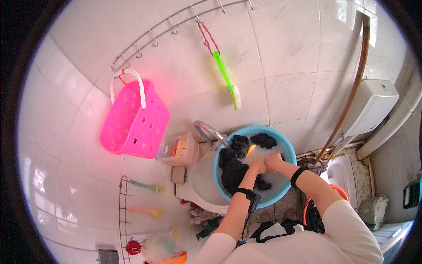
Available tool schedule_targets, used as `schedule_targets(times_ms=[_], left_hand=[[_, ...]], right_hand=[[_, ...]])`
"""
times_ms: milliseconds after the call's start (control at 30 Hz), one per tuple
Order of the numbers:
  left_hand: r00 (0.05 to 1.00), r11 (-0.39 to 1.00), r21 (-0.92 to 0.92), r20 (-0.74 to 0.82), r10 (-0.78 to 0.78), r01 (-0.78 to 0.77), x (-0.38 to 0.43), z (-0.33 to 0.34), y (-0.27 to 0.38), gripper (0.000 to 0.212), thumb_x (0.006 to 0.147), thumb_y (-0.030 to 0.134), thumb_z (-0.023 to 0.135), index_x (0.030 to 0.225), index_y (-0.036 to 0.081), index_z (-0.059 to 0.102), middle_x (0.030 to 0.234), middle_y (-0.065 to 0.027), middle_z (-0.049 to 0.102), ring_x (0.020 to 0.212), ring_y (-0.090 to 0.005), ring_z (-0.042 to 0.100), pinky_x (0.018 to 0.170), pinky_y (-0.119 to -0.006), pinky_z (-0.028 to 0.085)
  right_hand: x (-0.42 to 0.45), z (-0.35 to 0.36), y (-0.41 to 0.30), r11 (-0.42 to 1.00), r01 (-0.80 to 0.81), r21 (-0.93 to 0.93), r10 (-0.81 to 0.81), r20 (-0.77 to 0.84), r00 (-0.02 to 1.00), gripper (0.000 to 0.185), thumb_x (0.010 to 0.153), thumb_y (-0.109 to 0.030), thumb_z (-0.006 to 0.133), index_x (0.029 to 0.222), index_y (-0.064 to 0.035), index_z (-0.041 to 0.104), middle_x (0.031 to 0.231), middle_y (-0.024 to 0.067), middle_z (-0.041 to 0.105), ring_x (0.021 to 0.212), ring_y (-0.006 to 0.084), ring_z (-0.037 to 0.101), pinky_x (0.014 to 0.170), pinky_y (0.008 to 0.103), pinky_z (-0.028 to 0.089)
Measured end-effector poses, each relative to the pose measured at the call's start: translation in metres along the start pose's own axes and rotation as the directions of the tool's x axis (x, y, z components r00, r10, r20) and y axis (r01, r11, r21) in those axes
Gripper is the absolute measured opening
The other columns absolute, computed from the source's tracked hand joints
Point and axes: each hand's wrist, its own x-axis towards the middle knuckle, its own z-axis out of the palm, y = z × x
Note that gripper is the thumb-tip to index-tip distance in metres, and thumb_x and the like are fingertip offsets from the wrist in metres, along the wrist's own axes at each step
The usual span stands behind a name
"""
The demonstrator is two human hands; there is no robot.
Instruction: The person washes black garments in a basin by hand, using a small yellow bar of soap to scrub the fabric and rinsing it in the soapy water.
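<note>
A light-blue plastic basin point(291, 145) holds cloudy water and dark wet cloth point(233, 171). My left hand point(259, 166) and my right hand point(274, 161) are close together inside it, dipped into the water. Suds and water hide most of my fingers, so I cannot see what they grip. Just beyond my left hand, a small yellow-orange piece point(251, 149) shows at the surface. More black fabric point(263, 141) lies against the basin's far side. The basin rests over a white washbasin point(206, 180), and a curved chrome faucet point(211, 132) stands at its far left rim.
A pink perforated basket point(145, 122) and a green brush point(227, 79) hang from a hook rail point(171, 23). Left of the faucet is a clear plastic box point(181, 150). A wooden pole point(354, 89) leans by a white cistern point(372, 102). An orange bucket point(341, 190) holds dark cloth.
</note>
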Motion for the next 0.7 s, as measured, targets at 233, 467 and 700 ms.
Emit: schedule_targets(times_ms=[233, 467, 700], left_hand=[[0.996, 0.998, 0.008, -0.054, 0.066, -0.065, 0.012, 0.010, -0.025, 0.068, 0.057, 0.041, 0.074, 0.112, 0.005, 0.056, 0.114, -0.0176, 0.056, 0.106, -0.0331, 0.052, 0.091, -0.041, 0.040], [0.997, 0.996, -0.039, -0.001, 0.077, -0.077, 0.006, 0.003, -0.002, 0.068, 0.053, 0.046, 0.076, 0.105, 0.005, 0.060, 0.108, -0.0181, 0.059, 0.104, -0.0312, 0.054, 0.089, -0.040, 0.041], [0.996, 0.990, -0.105, -0.032, 0.087, -0.090, 0.002, 0.005, -0.012, 0.066, 0.054, 0.047, 0.075, 0.105, 0.005, 0.061, 0.109, -0.0177, 0.059, 0.104, -0.0309, 0.054, 0.090, -0.040, 0.040]], right_hand=[[-0.002, -0.007, -0.008, 0.998, -0.003, -0.070, 0.002, -0.011, 1.000, 0.042, 0.065, -0.026, 0.073, 0.104, -0.0144, 0.064, 0.109, 0.0064, 0.060, 0.103, 0.0237, 0.056, 0.082, 0.0413, 0.045], [-0.003, 0.003, 0.003, 1.000, -0.011, 0.007, 0.011, -0.038, 0.999, 0.045, 0.063, -0.025, 0.073, 0.106, -0.0142, 0.063, 0.111, 0.0067, 0.058, 0.102, 0.0245, 0.056, 0.081, 0.0408, 0.046], [-0.003, -0.004, -0.003, 1.000, 0.006, 0.009, -0.006, -0.027, 1.000, 0.042, 0.064, -0.024, 0.070, 0.105, -0.0155, 0.063, 0.108, 0.0070, 0.060, 0.098, 0.0241, 0.059, 0.080, 0.0392, 0.048]])
